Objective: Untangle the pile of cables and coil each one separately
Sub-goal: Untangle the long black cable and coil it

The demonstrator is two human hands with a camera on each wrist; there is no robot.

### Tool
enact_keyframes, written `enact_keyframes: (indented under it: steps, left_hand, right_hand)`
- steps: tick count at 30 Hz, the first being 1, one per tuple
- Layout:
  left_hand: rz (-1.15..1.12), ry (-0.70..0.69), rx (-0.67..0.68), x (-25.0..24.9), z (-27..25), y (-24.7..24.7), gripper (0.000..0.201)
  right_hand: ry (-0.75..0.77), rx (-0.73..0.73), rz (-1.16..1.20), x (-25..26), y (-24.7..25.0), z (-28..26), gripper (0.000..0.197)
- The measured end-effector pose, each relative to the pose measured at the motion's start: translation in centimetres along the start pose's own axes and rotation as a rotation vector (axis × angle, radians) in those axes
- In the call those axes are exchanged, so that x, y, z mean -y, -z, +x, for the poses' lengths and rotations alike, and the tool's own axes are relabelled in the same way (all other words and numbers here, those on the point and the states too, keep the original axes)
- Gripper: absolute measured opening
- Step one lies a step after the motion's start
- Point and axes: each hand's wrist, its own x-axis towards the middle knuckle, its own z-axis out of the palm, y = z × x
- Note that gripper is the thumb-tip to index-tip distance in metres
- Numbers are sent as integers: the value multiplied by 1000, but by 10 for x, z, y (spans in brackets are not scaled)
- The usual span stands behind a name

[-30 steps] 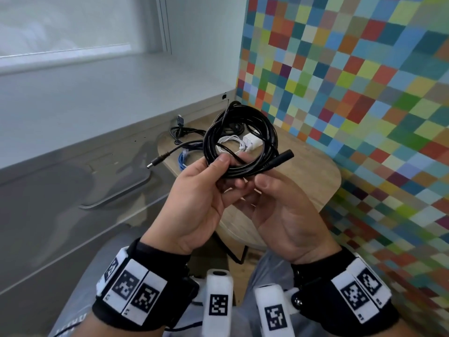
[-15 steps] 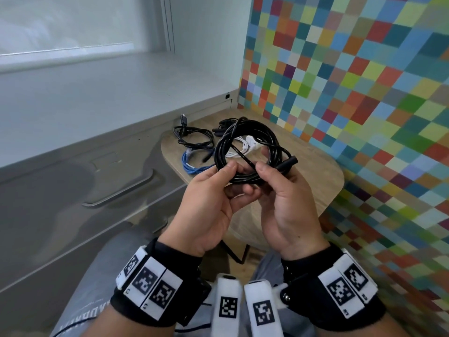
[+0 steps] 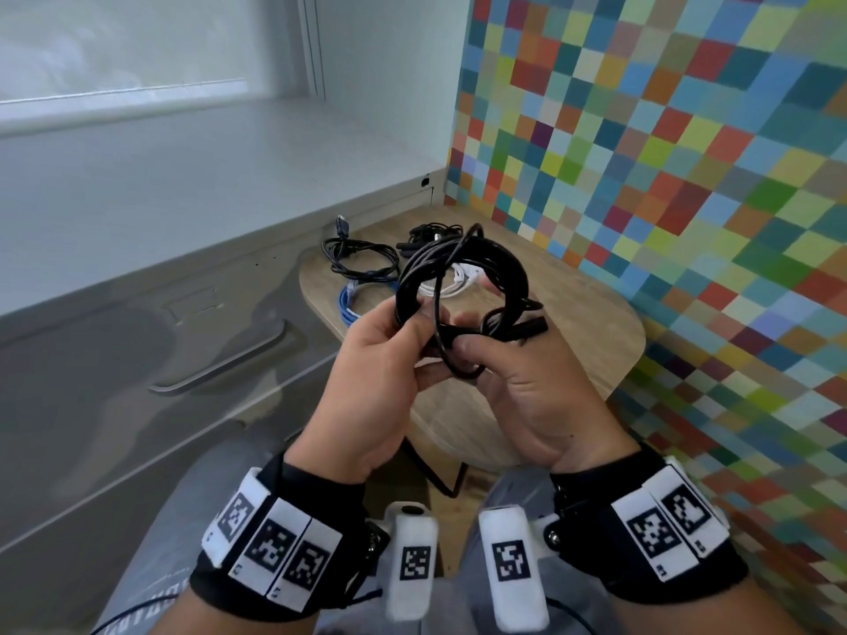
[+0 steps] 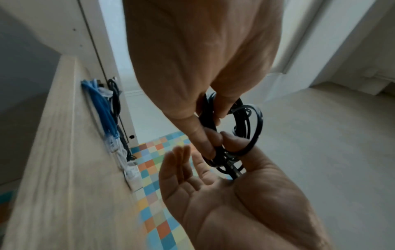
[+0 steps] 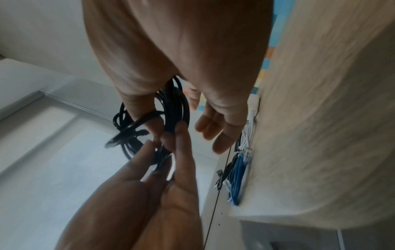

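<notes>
Black coiled cable (image 3: 463, 286) upright above blue (image 3: 350, 304), white (image 3: 451, 284), black coils (image 3: 360, 261).

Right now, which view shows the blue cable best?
Head view: the blue cable lies whole enough on the wooden table, beside the black coils, partly hidden by the left hand. Both wrist views show it edge-on and blurred, bunched against the tabletop with the white cable.
</notes>
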Motion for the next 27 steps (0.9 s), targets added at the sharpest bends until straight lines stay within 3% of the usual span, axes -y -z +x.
enact_keyframes:
  steps: [4,7,11,15,20,24,27]
  left_hand:
    - [85,-65,-4,2,-1,1,19]
    - [104,-120,-32,1,0,1,18]
    - [1,-145,-163,-10,7,10,18]
    - [-77,-105,-168,-13,5,12,21]
    - [-215,-5,-77,-10,1,8,23]
    - [-230,72,42,-9,-3,1,23]
    - [-210,97,69,-7,-4,2,26]
  right_hand:
    - [-104,17,-79,8,15,-4,40]
    - [-96,-14,-175,7,26,-5,27]
    - [-136,-8,-152,1,32,-14,11]
    - [-127,91,-295,-1,35,-21,6]
    - [-80,60,-386,1,34,-10,15]
    - [-166,12,-66,8,26,-7,49]
    - [-171,111,78,19,34,-10,43]
